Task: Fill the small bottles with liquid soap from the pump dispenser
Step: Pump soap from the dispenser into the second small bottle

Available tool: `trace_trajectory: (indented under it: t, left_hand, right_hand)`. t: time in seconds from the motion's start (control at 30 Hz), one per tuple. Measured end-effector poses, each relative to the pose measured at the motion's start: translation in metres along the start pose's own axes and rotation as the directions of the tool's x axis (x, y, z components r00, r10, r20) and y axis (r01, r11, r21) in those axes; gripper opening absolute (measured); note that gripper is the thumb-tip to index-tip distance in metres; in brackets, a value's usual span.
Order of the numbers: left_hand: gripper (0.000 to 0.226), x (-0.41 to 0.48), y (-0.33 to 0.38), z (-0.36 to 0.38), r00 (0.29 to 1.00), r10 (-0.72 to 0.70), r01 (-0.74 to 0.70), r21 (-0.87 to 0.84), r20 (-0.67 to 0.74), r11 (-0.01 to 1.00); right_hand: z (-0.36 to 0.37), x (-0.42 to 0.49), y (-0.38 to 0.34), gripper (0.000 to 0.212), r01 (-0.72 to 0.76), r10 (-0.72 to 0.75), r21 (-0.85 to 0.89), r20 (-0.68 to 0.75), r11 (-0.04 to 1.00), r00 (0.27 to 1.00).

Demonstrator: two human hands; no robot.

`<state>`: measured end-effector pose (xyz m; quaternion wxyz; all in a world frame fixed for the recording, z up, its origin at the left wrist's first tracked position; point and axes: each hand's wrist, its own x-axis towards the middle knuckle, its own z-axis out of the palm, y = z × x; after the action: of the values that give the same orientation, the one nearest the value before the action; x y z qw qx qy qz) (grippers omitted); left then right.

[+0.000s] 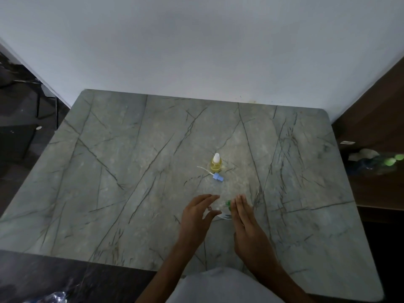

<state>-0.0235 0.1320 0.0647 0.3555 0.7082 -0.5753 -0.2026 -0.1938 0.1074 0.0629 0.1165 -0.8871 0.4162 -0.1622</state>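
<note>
A small bottle (216,164) with yellow liquid and a white pointed cap stands upright near the middle of the marble table (122,171). Just in front of it lies a blue pump head (218,177) with a thin white tube. Nearer to me is a clear plastic bottle (220,207) with a green part, blurred and partly hidden by my hands. My left hand (197,214) curls round its left side, thumb and fingers on it. My right hand (244,217) has straight fingers against its right side by the green part.
A pale wall rises right behind the table's far edge. Dark wooden furniture stands to the right, with a bag of bottles with green caps (376,161) on it. Dark floor and clutter lie to the left. My light clothing (220,287) shows at the near edge.
</note>
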Motion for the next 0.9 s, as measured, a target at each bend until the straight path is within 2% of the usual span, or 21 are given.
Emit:
trace_trajectory:
  t: [0.1, 0.3, 0.57, 0.83, 0.9]
  left_hand:
    - [0.042, -0.001, -0.001, -0.001, 1.000, -0.013, 0.013, 0.021, 0.019, 1.000]
    - [0.043, -0.002, 0.000, -0.001, 0.999, -0.016, 0.016, 0.028, 0.031, 0.999]
    - [0.043, 0.000, 0.003, -0.005, 1.000, -0.008, 0.007, 0.030, 0.016, 1.000]
    - [0.043, 0.000, 0.002, -0.004, 0.999, -0.005, 0.003, 0.042, 0.049, 0.999]
    - [0.042, 0.001, 0.003, -0.004, 0.998, -0.014, 0.011, 0.043, 0.059, 0.999]
  right_hand:
    - [0.005, -0.003, 0.001, 0.062, 0.013, -0.013, -0.012, -0.002, 1.000, 1.000]
    - [0.004, 0.000, 0.000, 0.058, 0.009, -0.009, -0.002, 0.003, 1.000, 1.000]
    - [-0.007, 0.003, -0.001, 0.056, 0.011, -0.006, -0.094, 0.049, 0.995, 0.999]
    - [-0.004, 0.003, 0.000, 0.052, 0.030, -0.029, -0.116, 0.013, 0.993, 1.000]
    - [-0.003, 0.003, 0.001, 0.057, 0.029, -0.028, -0.120, 0.007, 0.992, 1.000]
